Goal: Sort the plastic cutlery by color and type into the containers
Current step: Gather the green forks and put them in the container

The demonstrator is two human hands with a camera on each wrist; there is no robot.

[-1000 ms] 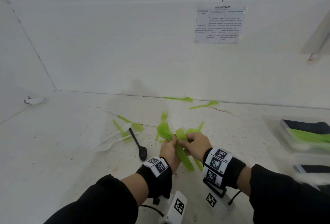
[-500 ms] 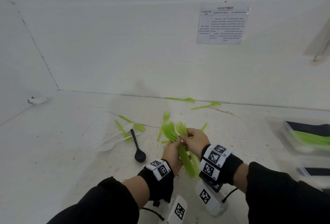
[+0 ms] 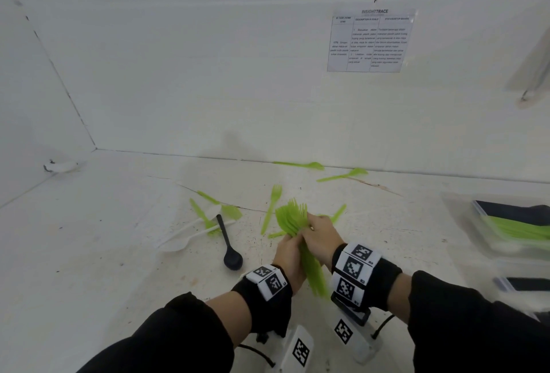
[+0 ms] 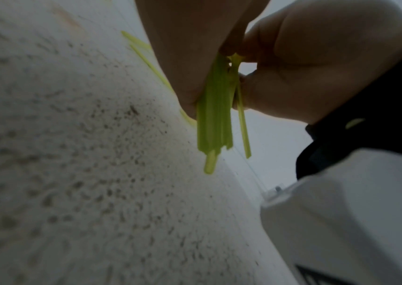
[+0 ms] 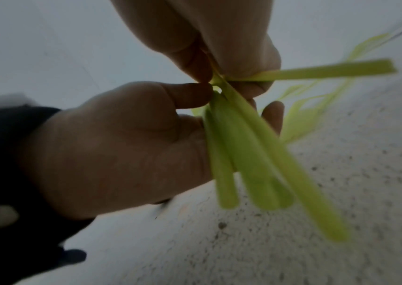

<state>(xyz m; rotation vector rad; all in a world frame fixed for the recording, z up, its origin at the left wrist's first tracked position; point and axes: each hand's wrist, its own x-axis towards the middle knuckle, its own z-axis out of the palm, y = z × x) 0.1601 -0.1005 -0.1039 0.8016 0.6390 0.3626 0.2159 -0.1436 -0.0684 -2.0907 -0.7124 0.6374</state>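
A bundle of several green plastic forks (image 3: 290,218) stands tines-up above the speckled table (image 3: 119,253). My left hand (image 3: 290,256) grips the bundle at its necks, while the handles (image 4: 215,119) hang below the palm. From the right, my right hand (image 3: 320,233) pinches the same bundle just under the tines. In the right wrist view the handles (image 5: 243,164) fan downward and one fork handle (image 5: 316,70) sticks out sideways. Clear containers (image 3: 464,218) at the right edge hold green and black cutlery.
Loose on the table lie a green fork (image 3: 272,209), a black spoon (image 3: 229,247), white spoons (image 3: 184,236), green pieces (image 3: 214,212) beside them and two green spoons (image 3: 342,176) near the back wall. A printed sheet (image 3: 369,41) hangs on the wall.
The fanned green forks have been drawn into a tighter, more upright bundle. My right hand has shifted up toward the tines; both hands still hold the bundle.
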